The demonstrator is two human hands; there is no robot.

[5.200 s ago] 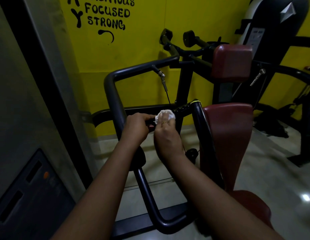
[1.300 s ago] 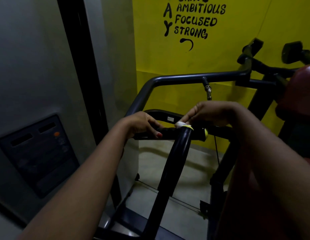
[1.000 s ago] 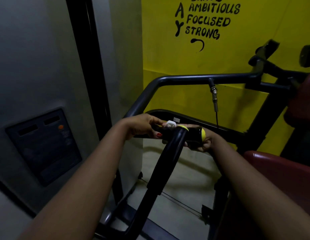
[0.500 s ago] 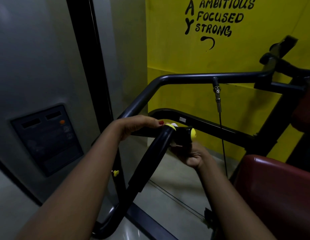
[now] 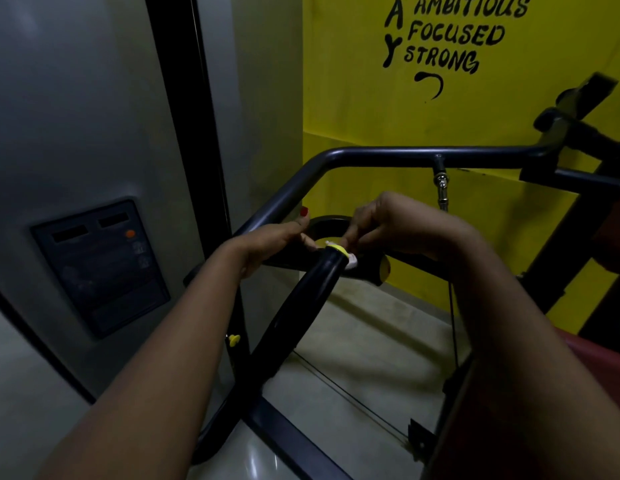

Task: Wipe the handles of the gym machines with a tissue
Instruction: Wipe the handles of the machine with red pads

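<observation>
While left hand [image 5: 275,245] curls over the handle [image 5: 369,270], right hand [image 5: 388,223] pinches tissue [image 5: 352,262] onto it, yellow end cap [image 5: 384,268] just beyond

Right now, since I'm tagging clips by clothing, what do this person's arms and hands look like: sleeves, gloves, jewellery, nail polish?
The left forearm and right forearm are bare to the frame edge: no sleeves, gloves, watch or bracelet show. The left hand has one nail painted red. The right hand is motion-blurred; no ring or polish can be made out there.
</observation>
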